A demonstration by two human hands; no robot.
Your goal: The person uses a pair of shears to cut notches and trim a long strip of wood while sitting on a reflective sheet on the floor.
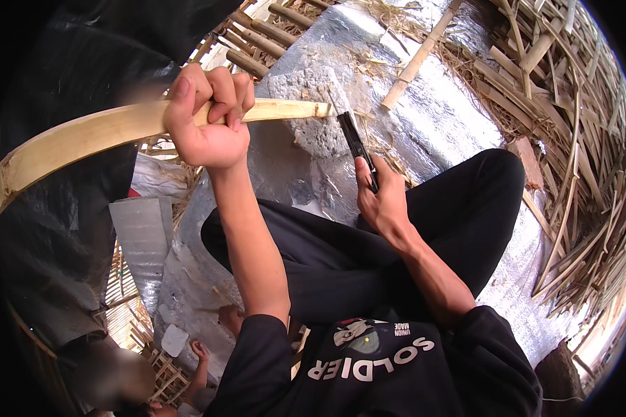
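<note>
My left hand [212, 118] is closed around a long, pale yellow bamboo strip [90, 132]. The strip bends down toward the far left, and its narrow end [292, 109] points right. In my right hand [384, 194] is a utility knife [357, 142] with a black handle, its bright blade angled up and away. The blade meets or passes the strip's tip; glare hides whether they touch. Under the tip lies a rough grey stone slab [323, 135].
A shiny silver sheet [459, 104] covers the ground before my crossed legs. Many split bamboo strips [591, 153] pile up on the right. Black plastic sheeting [55, 243] hangs at left, beside a grey board [142, 229]. Another person's hand [200, 349] shows at lower left.
</note>
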